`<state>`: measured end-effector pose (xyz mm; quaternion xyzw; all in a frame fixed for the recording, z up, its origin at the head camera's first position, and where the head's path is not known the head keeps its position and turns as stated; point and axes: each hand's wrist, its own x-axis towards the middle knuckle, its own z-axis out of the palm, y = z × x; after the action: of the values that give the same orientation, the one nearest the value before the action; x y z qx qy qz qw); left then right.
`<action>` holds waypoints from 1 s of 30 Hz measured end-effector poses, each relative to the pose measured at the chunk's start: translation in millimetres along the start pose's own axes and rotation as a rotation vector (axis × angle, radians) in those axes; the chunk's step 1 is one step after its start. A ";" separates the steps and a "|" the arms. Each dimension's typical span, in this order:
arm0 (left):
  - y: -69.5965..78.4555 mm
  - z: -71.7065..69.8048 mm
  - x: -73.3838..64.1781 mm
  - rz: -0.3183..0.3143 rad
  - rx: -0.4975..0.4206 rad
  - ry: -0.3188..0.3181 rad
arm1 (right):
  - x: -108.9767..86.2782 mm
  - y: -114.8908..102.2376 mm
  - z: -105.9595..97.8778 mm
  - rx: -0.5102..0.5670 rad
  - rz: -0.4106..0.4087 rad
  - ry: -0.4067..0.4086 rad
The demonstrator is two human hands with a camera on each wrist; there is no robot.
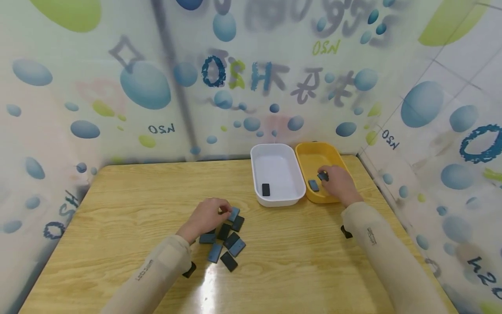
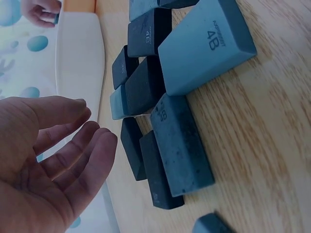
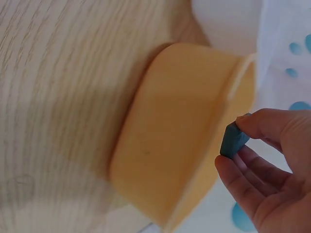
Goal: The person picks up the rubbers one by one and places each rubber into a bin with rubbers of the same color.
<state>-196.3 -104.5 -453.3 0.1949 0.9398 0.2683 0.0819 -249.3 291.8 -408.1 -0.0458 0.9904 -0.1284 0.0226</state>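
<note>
Pinching a blue eraser (image 1: 323, 176) over the far-right yellow tub (image 1: 317, 155), the right hand (image 1: 338, 183) has it by the edges, I'd guess for easy release, while the left hand (image 1: 205, 216), grasping nothing, curves loosely beside the eraser cluster (image 1: 224, 232) nearer and leftward, perhaps for convenient reach.

Right of blocks (image 1: 224, 231) seems passable; trays (image 1: 280, 202) obstruct.

TABLE (image 1: 290, 253): light wood-grain top, glare patch (image 1: 207, 288) toward near edge | BACK WALL COVERING (image 1: 259, 98): pale, printed with blue and green ovals (image 1: 145, 85) and lettering (image 1: 237, 74), dark slanted band (image 1: 166, 43) | RIGHT WALL COVERING (image 1: 439, 144): same print, thin dark lines (image 1: 456, 74) | LEFT WALL COVERING (image 1: 35, 131): oval print, lettering
</note>
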 end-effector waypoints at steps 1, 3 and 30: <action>0.3 -0.1 -0.2 -0.005 -0.001 -0.001 | 1.5 2.7 2.0 -0.004 0.009 -0.001; 0.5 0.2 -0.1 -0.012 -0.001 -0.003 | 4.2 6.4 5.7 -0.008 0.031 -0.009; 1.8 0.3 -2.4 -0.023 -0.004 0.017 | 26.6 20.3 31.6 -0.002 0.135 -0.169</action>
<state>-193.4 -103.9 -452.5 0.1817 0.9422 0.2708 0.0773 -275.7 300.8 -444.7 0.0102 0.9859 -0.1211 0.1148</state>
